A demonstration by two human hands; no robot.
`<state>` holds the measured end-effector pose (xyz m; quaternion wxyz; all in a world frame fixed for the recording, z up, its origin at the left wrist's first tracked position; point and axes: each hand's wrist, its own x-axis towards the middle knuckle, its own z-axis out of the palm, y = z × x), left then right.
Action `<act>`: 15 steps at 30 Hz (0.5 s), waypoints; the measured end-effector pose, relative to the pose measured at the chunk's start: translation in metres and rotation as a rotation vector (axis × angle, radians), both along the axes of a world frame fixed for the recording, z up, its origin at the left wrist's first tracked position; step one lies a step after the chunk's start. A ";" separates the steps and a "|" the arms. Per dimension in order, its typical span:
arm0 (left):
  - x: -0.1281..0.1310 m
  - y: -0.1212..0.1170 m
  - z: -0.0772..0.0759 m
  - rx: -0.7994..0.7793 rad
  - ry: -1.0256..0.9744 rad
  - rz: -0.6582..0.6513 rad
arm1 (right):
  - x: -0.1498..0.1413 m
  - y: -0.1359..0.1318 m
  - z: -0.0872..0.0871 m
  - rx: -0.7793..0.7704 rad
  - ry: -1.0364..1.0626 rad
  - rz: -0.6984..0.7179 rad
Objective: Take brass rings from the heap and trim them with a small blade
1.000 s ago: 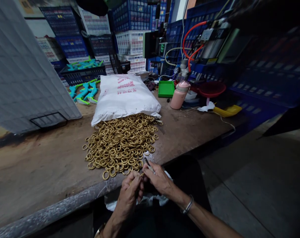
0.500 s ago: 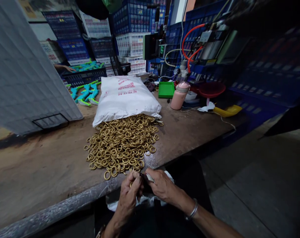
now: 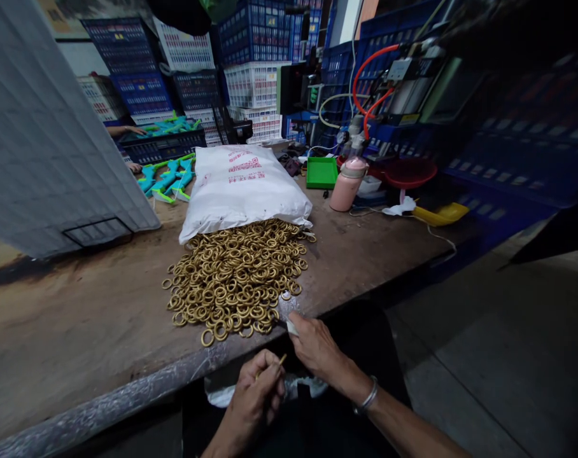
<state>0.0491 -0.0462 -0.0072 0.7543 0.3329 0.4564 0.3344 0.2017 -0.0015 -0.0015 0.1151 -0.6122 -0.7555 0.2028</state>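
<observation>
My left hand [image 3: 258, 389] is closed in a pinch on a gold-coloured ring [image 3: 282, 359], which shows edge-on between thumb and fingertips just off the table's front edge. Whether more rings sit inside the curled fingers I cannot tell. My right hand [image 3: 320, 348], with a bracelet at the wrist, is wrapped round a small tool with a whitish handle [image 3: 292, 328]. The tool's thin dark tip points at the near right side of a heap of gold-coloured rings [image 3: 236, 273]. The heap spreads out from under a white sack [image 3: 246, 191] with red print.
A grey-white panel [image 3: 69, 140] stands on the left. Behind are teal toy-like parts [image 3: 169, 178], another person's hand [image 3: 135, 130] and stacked crates [image 3: 253, 83]. A green tray [image 3: 321, 172], pink bottle [image 3: 346, 186], red dish [image 3: 410, 172] and yellow scoop [image 3: 442, 213] stand back right.
My hands, which met over a ring, have parted. The left has dropped slightly lower with the ring; the right has shifted a little up and right, its tool now toward the heap.
</observation>
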 end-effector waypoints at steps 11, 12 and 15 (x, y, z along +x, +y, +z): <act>-0.005 0.012 -0.056 -0.514 -0.022 0.332 | -0.025 0.022 -0.002 0.040 -0.119 -0.125; -0.005 0.014 -0.060 -0.526 -0.024 0.353 | -0.026 0.023 -0.002 0.037 -0.131 -0.127; -0.005 0.017 -0.072 -0.503 0.001 0.374 | -0.027 0.026 0.000 0.025 -0.149 -0.123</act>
